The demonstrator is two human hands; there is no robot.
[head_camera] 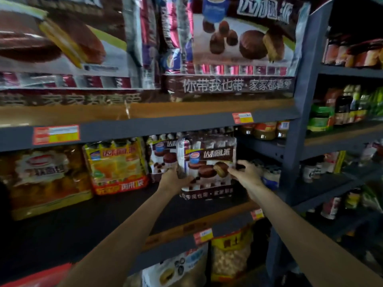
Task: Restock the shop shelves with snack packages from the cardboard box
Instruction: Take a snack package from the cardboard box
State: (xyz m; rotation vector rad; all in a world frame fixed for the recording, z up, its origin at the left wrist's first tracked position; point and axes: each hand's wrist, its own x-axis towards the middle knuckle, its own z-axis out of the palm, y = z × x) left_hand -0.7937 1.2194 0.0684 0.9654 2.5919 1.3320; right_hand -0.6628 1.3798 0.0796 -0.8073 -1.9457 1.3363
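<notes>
A brown chocolate-pie snack package [209, 162] stands upright at the right end of the middle shelf [124, 208]. My left hand [176, 180] grips its lower left edge. My right hand [246, 175] holds its right side, fingers curled round the edge. Just behind it to the left stands another package of the same kind [160, 156]. The cardboard box is out of view.
On the same shelf sit a yellow snack bag [118, 164] and an orange-brown one [45, 179]. Large chocolate-pie bags [238, 46] fill the shelf above. Jars and bottles [342, 108] crowd the rack at right. Bags [230, 255] lie on the shelf below.
</notes>
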